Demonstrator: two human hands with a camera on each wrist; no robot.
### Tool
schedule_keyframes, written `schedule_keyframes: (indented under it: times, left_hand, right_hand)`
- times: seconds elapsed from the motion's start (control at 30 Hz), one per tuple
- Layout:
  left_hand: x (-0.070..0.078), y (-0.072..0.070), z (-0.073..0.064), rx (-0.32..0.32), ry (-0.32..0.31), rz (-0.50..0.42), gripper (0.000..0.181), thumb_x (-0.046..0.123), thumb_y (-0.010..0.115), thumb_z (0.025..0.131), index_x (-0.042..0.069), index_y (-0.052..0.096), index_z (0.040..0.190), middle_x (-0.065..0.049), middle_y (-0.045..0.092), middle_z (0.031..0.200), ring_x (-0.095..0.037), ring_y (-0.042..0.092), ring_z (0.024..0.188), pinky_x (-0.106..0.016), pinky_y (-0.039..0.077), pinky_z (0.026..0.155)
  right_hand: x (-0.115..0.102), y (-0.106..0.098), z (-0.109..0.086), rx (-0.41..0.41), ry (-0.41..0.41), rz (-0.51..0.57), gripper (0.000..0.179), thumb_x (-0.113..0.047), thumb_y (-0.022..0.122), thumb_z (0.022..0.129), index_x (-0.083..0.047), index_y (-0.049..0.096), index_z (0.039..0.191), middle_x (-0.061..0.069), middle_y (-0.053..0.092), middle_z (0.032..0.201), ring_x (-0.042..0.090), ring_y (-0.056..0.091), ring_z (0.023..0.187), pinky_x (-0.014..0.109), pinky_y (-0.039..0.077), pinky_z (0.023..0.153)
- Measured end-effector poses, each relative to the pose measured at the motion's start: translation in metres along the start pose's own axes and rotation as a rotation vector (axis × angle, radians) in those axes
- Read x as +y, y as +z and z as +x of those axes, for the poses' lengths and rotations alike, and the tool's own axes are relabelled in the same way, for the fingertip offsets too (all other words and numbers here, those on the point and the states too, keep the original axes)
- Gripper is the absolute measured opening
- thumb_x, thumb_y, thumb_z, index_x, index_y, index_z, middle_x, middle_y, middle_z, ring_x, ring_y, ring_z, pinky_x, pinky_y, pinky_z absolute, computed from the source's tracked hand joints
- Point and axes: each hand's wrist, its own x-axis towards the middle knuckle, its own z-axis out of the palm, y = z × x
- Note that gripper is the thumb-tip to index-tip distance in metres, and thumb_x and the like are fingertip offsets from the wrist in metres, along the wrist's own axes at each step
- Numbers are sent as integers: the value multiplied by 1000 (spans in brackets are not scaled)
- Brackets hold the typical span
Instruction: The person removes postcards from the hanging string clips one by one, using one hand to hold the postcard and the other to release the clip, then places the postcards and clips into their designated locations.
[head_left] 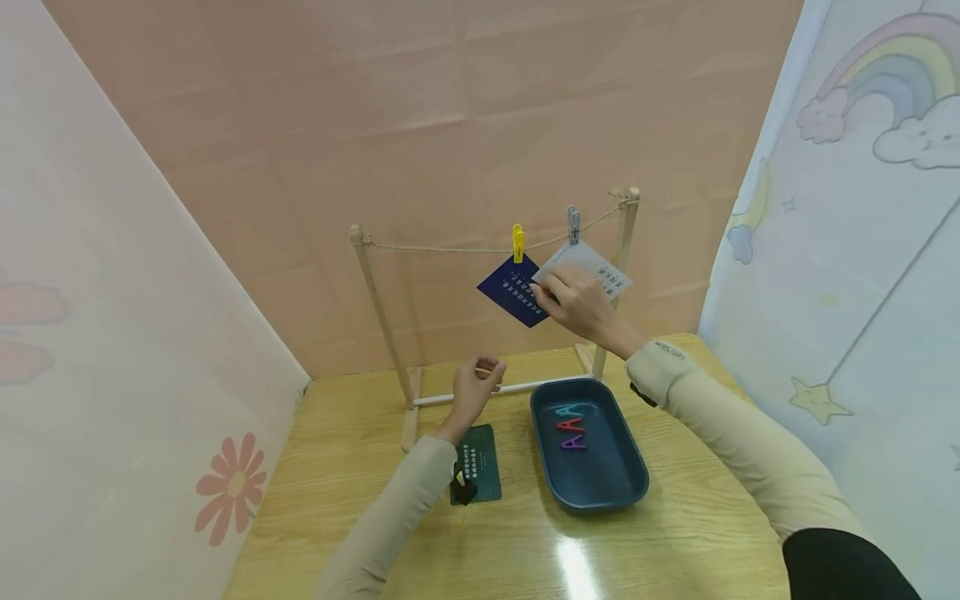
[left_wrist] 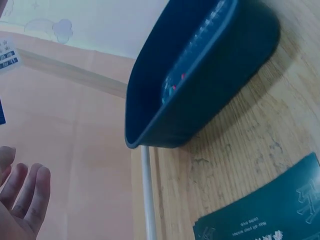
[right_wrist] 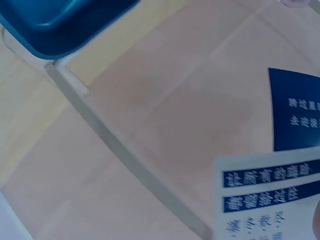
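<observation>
My right hand (head_left: pixel 576 302) is raised at the rope line, its curled fingers pinching the lower left edge of a white printed card (head_left: pixel 604 268). A grey clothespin (head_left: pixel 573 227) clips that card's upper corner to the rope (head_left: pixel 450 249). Beside it, partly overlapped by the white card and hand, a navy card (head_left: pixel 502 285) hangs from a yellow clothespin (head_left: pixel 518 243). In the right wrist view, a fingertip (right_wrist: pixel 317 221) shows over the white card (right_wrist: pixel 245 202). Lower down, my left hand (head_left: pixel 474 389) hovers with loosely bent fingers and nothing in them.
A dark blue tray (head_left: pixel 600 492) stands on the table with purple, red and teal clothespins (head_left: pixel 572 425) inside. Dark green cards (head_left: pixel 486 467) lie under my left wrist. The rope hangs between wooden posts (head_left: pixel 382 317), joined low by a white rod (head_left: pixel 435 399).
</observation>
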Motion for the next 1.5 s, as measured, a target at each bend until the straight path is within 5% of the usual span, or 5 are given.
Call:
schedule_keyframes:
  times: [0.3, 0.67, 0.93, 1.5]
  left_hand:
    - [11, 12, 3, -23, 10, 13, 15, 9, 65, 97, -3, 63, 105, -17, 64, 94, -42, 67, 81, -30, 62, 64]
    - [17, 22, 7, -22, 9, 30, 18, 11, 65, 97, -4, 63, 107, -15, 65, 94, -34, 69, 79, -28, 61, 64]
    - [19, 27, 10, -28, 30, 6, 15, 10, 65, 97, -2, 62, 105, -16, 64, 93, -37, 68, 79, -52, 60, 71]
    - [34, 33, 19, -34, 5, 45, 24, 15, 62, 100, 0, 58, 118, -14, 63, 101, -35, 69, 83, -27, 61, 66]
  right_hand:
    - [3, -8, 30, 5, -26, -23, 14, -9, 68, 91, 2, 61, 86, 15, 59, 88, 31, 53, 78, 41, 48, 67]
    - [4, -14, 56, -32, -15, -65, 18, -8, 67, 94, 4, 62, 107, 20, 59, 105, 32, 54, 87, 38, 50, 69]
    - [8, -12, 74, -95, 4, -111, 25, -6, 62, 97, 7, 60, 120, 26, 59, 122, 38, 59, 101, 43, 55, 82]
    - [10, -10, 73, -253, 106, -95, 30, -2, 54, 100, 12, 56, 127, 27, 59, 124, 39, 60, 102, 46, 53, 89]
